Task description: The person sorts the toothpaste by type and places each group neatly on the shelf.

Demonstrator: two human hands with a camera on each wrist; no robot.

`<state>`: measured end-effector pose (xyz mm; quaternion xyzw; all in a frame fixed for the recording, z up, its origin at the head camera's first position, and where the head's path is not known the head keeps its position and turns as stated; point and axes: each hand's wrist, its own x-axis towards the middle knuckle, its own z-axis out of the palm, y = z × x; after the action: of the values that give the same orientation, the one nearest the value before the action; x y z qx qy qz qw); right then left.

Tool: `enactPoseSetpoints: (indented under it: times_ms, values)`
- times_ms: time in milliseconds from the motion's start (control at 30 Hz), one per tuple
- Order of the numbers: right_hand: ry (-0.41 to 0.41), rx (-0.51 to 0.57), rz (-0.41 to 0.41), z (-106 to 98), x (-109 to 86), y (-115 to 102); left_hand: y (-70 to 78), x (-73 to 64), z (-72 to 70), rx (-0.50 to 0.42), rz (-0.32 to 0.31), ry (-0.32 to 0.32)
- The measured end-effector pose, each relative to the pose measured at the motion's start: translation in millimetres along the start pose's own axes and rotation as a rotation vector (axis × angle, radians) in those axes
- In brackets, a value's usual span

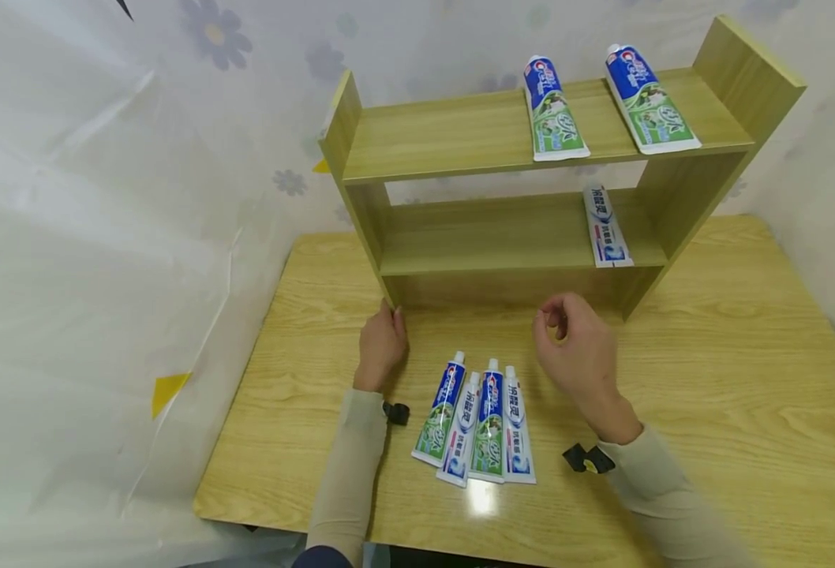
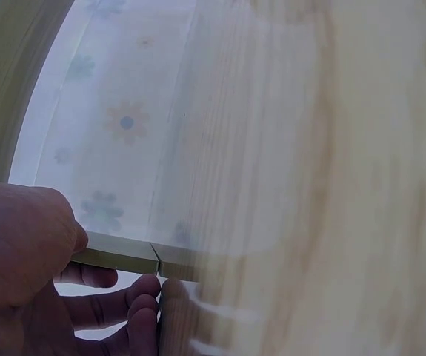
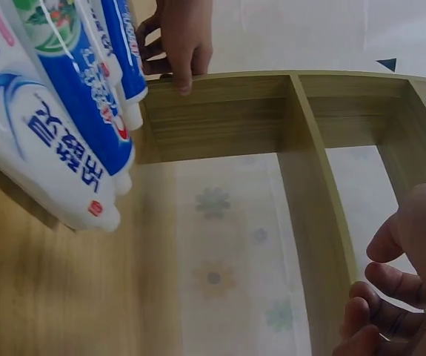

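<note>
My left hand (image 1: 382,345) grips the lower front corner of the wooden shelf's (image 1: 460,272) left side panel, thumb on one face and fingers on the other. In the left wrist view, the panel's edge (image 2: 116,261) runs between thumb and fingers. My right hand (image 1: 579,355) hovers before the lower shelf board, fingers loosely curled around nothing. Between my forearms, several toothpaste tubes lie side by side on the table: a blue-green tube (image 1: 440,410) at the left, a white tube (image 1: 462,434), another blue-green tube (image 1: 489,426) and a white tube (image 1: 517,430) at the right.
Two blue-green toothpaste tubes, one left (image 1: 555,110) and one right (image 1: 650,101), lie on the upper board. A white tube (image 1: 605,227) lies at the right of the lower board. The wooden table (image 1: 737,379) meets flower-printed sheeting (image 1: 261,102) behind.
</note>
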<state>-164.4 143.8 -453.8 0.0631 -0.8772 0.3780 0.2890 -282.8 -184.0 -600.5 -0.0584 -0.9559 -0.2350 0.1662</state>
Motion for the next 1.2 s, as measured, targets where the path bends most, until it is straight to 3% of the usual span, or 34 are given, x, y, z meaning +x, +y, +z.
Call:
enactPoseSetpoints:
  times_ms: [300, 600, 900, 1200]
  values:
    - [-0.087, -0.033, 0.038, 16.0, -16.8, 11.1, -0.2, -0.6, 0.6, 0.007, 0.014, 0.022]
    - [-0.259, -0.047, 0.167, 23.8, -32.1, 15.1, 0.4, 0.4, -0.8, 0.006, -0.006, -0.008]
    - [-0.359, -0.071, 0.161, 29.6, -39.6, 19.3, 2.9, -0.1, -1.9, -0.004, -0.017, -0.010]
    - [-0.576, -0.092, 0.216, 30.6, -48.5, 22.0, 4.3, 0.0, -3.6, -0.003, -0.025, -0.026]
